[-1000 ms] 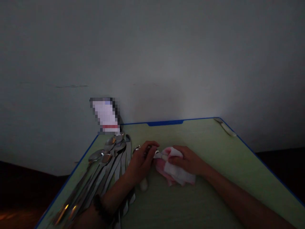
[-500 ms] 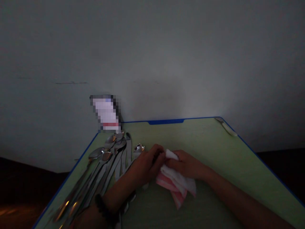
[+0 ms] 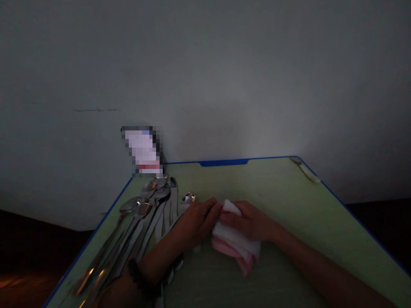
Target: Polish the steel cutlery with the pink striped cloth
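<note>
Over the middle of the table, my right hand (image 3: 248,220) is closed on a white and pink cloth (image 3: 236,243), whose folded lower end hangs toward me. My left hand (image 3: 201,218) meets it at the cloth's left side, fingers curled together. Whatever those fingers pinch is hidden, in dim light. Just beyond my left hand a shiny spoon (image 3: 188,198) shows its bowl; the rest is covered by the hand. Left of my left forearm lies a spread of metal spoons (image 3: 143,208) and knives (image 3: 174,196), partly hidden under the arm.
The green table (image 3: 272,184) has a blue edge and stands against a grey wall (image 3: 257,77). A phone (image 3: 143,149) with a blurred screen leans at the far left corner. By the far right corner lies a small knife (image 3: 308,172) with a pale handle.
The cloth has shifted slightly and its lower end is bunched closer under my right hand. My left fingers have closed up against the cloth. The cutlery lies as before.
</note>
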A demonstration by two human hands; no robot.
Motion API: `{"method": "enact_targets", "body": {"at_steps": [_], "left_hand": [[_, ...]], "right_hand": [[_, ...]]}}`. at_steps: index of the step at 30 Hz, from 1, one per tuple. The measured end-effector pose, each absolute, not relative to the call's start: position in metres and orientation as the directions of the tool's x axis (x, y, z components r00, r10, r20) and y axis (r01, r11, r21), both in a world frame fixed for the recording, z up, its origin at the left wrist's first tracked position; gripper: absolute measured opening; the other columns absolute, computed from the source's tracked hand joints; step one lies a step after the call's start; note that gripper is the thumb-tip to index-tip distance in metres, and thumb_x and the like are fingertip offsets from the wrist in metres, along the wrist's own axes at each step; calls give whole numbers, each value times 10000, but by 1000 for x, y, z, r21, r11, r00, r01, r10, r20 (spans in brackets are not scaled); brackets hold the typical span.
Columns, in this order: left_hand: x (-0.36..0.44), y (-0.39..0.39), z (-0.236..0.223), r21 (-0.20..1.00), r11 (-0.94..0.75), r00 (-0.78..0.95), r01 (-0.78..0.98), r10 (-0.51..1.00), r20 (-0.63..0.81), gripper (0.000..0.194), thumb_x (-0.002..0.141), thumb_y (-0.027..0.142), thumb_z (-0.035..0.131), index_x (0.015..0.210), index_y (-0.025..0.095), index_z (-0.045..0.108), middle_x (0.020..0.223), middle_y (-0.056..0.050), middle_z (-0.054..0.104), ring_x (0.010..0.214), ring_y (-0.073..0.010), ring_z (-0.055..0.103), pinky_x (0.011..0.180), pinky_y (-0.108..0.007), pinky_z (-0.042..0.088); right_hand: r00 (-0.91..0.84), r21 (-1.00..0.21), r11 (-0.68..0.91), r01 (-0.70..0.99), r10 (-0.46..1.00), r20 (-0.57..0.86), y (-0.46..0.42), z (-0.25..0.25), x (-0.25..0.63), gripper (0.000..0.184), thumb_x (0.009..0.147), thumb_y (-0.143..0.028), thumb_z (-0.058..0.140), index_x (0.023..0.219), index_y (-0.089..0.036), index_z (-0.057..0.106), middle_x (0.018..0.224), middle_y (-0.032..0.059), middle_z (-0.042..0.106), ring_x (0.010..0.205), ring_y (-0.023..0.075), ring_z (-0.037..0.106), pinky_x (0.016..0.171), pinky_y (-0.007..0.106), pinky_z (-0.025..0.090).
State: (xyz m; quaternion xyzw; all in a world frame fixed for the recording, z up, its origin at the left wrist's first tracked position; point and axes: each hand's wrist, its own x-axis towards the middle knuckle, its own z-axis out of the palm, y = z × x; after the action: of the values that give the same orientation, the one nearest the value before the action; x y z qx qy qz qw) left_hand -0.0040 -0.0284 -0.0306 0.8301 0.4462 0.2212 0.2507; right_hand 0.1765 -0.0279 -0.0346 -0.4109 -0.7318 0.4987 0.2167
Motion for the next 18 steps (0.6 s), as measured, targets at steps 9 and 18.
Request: {"method": "enact_targets", "body": {"at_steps": [9, 18], "left_hand": [[-6, -27, -33, 621, -476, 541, 622, 835, 98, 356, 913, 330, 298, 673, 168, 506, 579, 18, 520, 524, -116, 488, 538, -240, 319], [1, -25, -33, 731, -350, 320, 586, 929, 188, 365, 888, 337, 351, 605, 168, 509, 551, 22, 522, 533, -120, 485, 537, -240, 317]], "right_hand": [[-595, -926, 172, 335, 801, -67, -28, -31, 175, 170, 806, -308, 497, 816, -157, 574, 699, -4, 558, 585, 91, 451, 502, 184, 355], [-581, -926, 142, 350, 808, -96, -25, -32, 182, 300, 845, -411, 436, 757, -145, 543, 626, -17, 496, 529, 76, 407, 461, 183, 318]]}}
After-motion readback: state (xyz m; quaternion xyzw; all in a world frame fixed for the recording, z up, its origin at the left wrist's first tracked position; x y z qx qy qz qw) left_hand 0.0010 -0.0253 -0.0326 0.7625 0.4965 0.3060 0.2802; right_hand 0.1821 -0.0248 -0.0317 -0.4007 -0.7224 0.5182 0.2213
